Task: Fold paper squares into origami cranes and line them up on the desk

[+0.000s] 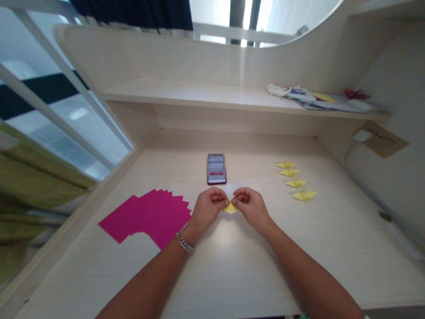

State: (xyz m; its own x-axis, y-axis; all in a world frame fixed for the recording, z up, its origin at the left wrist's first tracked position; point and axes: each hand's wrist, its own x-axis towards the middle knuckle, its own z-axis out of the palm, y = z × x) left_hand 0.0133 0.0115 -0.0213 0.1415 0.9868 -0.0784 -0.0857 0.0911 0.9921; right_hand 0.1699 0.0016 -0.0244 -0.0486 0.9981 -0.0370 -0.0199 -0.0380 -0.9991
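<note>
Yellow, small and creased into a pointed shape: that is the paper piece we have between our hands. It sits low over the middle of the table, and a triangular tip pokes out below the fingers. Our left hand pinches its left side, thumb and fingers closed on it. Our right hand pinches the right side the same way, knuckles nearly meeting. A silver bracelet rides the left wrist. Just behind the hands, toward the back edge, lies a phone. Fanned magenta sheets spread near the left edge, and four folded yellow cranes line up toward the right edge.
</note>
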